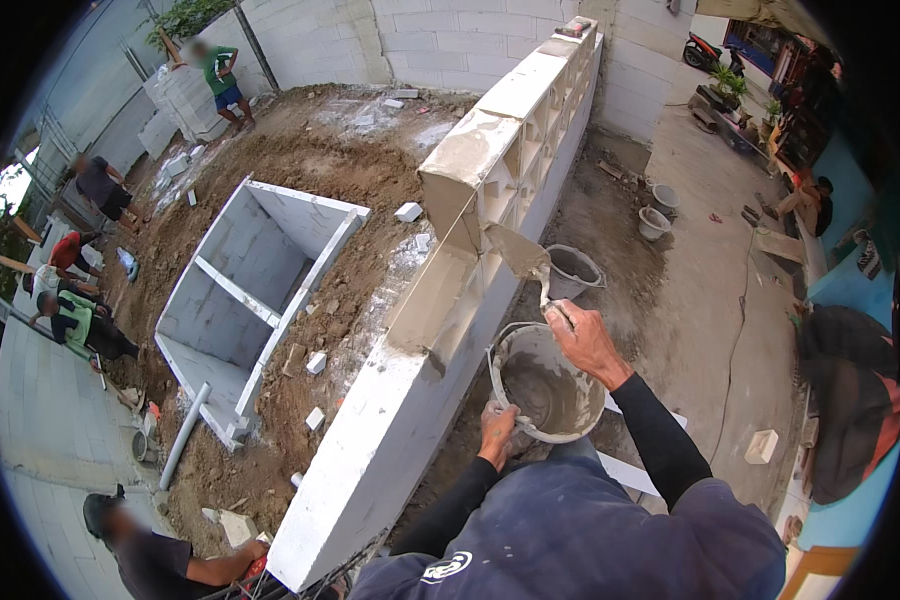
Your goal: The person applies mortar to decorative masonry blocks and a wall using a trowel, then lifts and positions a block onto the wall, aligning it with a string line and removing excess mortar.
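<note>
My right hand is closed round the handle of a pointed trowel, with its blade raised beside the low wall's top. Below it, my left hand grips the near-left rim of a mortar bucket. Wet grey mortar lies in the bottom of that bucket. The white block wall runs away from me on the left. Its farther part carries pierced vent blocks under a capping course. Grey mortar covers the lower step where this raised part ends.
Another bucket stands just beyond mine, and two smaller pails farther off. Left of the wall, an open block-lined pit sits in dirt. One co-worker is at the lower left; several others stand or crouch farther back.
</note>
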A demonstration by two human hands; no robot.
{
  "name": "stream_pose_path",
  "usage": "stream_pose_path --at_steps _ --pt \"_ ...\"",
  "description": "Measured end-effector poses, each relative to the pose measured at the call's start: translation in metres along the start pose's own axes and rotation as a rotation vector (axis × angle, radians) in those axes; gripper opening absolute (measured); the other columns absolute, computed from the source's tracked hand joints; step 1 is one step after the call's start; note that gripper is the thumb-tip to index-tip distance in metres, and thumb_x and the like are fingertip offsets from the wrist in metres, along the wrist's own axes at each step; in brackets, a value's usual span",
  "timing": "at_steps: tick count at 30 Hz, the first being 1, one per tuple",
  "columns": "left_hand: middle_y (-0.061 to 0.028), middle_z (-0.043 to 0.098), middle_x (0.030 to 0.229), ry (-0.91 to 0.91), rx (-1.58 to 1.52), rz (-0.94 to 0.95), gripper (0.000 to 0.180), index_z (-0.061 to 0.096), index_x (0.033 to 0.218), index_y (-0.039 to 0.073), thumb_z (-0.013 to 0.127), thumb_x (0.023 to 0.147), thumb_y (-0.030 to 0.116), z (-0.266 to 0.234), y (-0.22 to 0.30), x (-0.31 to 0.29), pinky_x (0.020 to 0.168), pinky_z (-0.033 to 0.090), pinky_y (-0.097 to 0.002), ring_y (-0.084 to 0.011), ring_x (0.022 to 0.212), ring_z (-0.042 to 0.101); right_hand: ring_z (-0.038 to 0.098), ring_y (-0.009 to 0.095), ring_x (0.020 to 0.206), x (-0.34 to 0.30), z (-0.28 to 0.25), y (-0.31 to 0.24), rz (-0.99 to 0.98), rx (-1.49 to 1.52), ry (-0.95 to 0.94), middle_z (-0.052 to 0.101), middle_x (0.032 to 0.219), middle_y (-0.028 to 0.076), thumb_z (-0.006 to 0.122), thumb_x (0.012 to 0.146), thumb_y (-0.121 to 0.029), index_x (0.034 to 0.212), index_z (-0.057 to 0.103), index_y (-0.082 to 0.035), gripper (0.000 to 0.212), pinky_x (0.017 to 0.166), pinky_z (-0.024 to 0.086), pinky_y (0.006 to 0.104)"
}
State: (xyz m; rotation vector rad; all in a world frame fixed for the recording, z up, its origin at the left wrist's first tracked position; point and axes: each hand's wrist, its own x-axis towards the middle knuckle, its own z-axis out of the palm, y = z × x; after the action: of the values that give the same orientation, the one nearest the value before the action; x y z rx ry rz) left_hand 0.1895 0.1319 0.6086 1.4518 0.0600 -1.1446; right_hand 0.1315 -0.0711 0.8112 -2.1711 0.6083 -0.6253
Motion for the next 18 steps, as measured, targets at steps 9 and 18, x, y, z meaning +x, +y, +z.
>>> stream_pose_path --at_steps 9,18 --pt "-0.0081 0.057 0.086 0.052 -0.002 0.010 0.018 0.051 0.102 0.004 0.065 0.091 0.008 0.010 -0.001 0.007 0.063 0.055 -0.0378 -0.0205 0.070 0.064 0.066 0.051 0.080 0.071 0.017 0.005 -0.102 -0.089 -0.094 0.066 0.079 0.029 0.060 0.104 -0.031 0.106 0.065 0.004 0.036 0.069 0.051 0.0526" --pt "-0.0056 0.056 0.092 0.135 0.001 -0.123 0.020 0.052 0.105 0.006 0.065 0.092 0.014 0.043 0.015 0.025 0.077 0.054 -0.0394 -0.0195 0.083 0.062 0.072 0.045 0.084 -0.059 -0.071 0.106 0.294 -0.162 -0.089 0.073 0.089 0.026 0.068 0.099 -0.033 0.115 0.070 0.000 0.037 0.074 0.055 0.0490"
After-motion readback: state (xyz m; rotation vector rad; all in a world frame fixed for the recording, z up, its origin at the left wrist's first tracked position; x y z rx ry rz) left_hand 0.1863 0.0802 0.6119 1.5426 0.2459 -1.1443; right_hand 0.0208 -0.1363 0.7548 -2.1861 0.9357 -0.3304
